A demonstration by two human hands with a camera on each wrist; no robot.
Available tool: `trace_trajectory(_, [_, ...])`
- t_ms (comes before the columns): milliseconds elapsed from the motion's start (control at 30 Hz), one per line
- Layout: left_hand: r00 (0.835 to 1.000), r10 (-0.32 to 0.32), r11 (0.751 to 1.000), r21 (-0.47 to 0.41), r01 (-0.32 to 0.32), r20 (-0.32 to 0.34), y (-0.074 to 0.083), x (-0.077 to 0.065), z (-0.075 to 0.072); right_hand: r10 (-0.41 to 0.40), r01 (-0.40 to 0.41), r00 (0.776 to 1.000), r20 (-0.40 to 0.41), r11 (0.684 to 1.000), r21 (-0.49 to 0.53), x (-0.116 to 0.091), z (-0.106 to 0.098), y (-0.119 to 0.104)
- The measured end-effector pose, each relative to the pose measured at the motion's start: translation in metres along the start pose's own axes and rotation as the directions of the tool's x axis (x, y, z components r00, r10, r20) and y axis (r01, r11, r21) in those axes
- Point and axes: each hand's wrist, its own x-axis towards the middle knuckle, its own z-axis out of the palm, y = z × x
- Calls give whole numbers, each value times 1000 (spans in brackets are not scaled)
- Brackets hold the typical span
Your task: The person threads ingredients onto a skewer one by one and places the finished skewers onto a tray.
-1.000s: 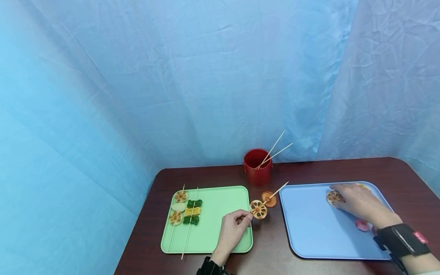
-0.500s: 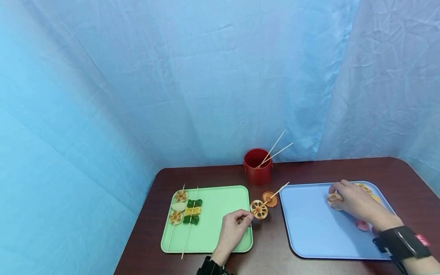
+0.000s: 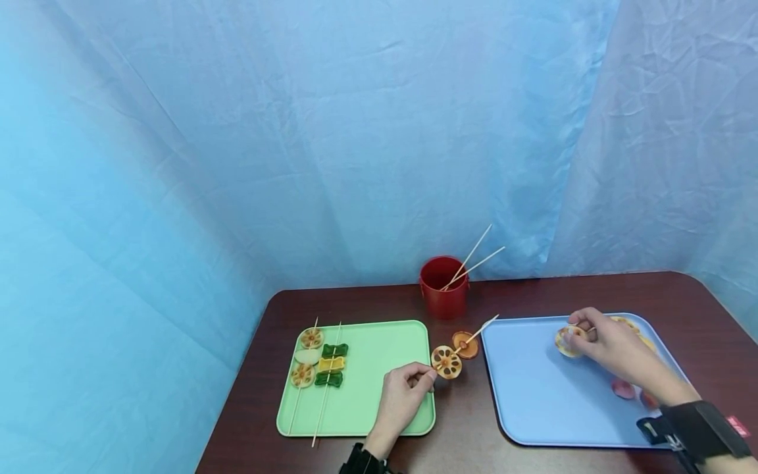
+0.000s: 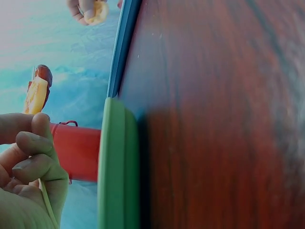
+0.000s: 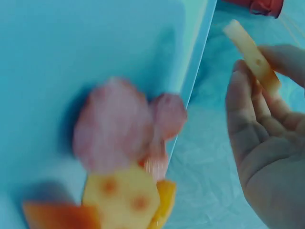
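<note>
My left hand (image 3: 403,398) pinches a wooden skewer (image 3: 489,321) over the right side of the green tray. Threaded on it are a lotus root slice (image 3: 447,362), close to the fingertips, and a brown round slice (image 3: 465,344) farther along; the bare tip points up and right. Above the blue tray (image 3: 533,401), my right hand (image 3: 616,352) holds another lotus root slice (image 3: 566,343) between thumb and fingers. The right wrist view shows that slice (image 5: 255,59) edge-on, lifted clear of the tray.
The green tray (image 3: 379,349) bears two loaded skewers at its left. Behind it stands a red bucket (image 3: 445,304) with two bare skewers (image 3: 477,263). Pink slices (image 5: 114,126) and yellow pieces (image 5: 121,193) lie on the blue tray's right side, partly hidden by my right arm.
My right hand has gripped the lotus root slice and raised it from the blue tray, tilting it and moving slightly left. My left hand and its skewer have hardly moved.
</note>
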Motion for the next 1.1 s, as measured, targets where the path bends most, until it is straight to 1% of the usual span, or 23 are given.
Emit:
trace_trajectory(67, [1000,-7,1000,-6,7,2,1,0,0,31,-31,999,-8,999,40,-1,1,-3])
trace_trajectory(133, [1000,-11,1000,-8,11,5,1,-1,1,70,-70,998,3,994,87,-2,1,-6])
trace_trajectory(233, [1000,-9,1000,-14,9,14,2,-1,1,140,-145,989,38,972,184,-3,1,-12])
trace_trajectory(300, [1000,-8,1000,-17,9,20,1,-2,2,190,-199,980,61,947,252,-2,1,-16])
trace_trajectory(367, [1000,-10,1000,-20,11,26,1,-2,2,237,-250,968,82,914,319,-2,2,-20])
trace_trajectory(500, [999,-13,1000,-17,13,33,0,-2,3,308,-329,944,121,836,439,0,7,-29])
trace_trajectory(567, [999,-12,1000,-12,12,36,1,-2,5,329,-352,935,133,809,471,2,11,-33])
trace_trajectory(733, [999,-11,1000,-10,11,49,2,-3,8,375,-395,915,148,758,519,4,19,-42])
trace_trajectory(800, [998,-14,1000,-13,14,54,2,-4,9,392,-403,908,148,724,560,6,22,-44])
trace_trajectory(833, [998,-13,1000,-13,14,56,2,-4,10,397,-403,906,147,700,590,6,23,-45])
trace_trajectory(900, [998,-12,1000,-19,13,60,2,-4,10,395,-395,905,158,643,657,7,25,-47])
trace_trajectory(1033, [998,-18,999,-30,20,68,3,-5,11,365,-371,912,188,536,758,8,25,-50])
trace_trajectory(1100, [997,-22,999,-35,25,71,3,-5,11,352,-361,915,195,505,784,9,26,-52])
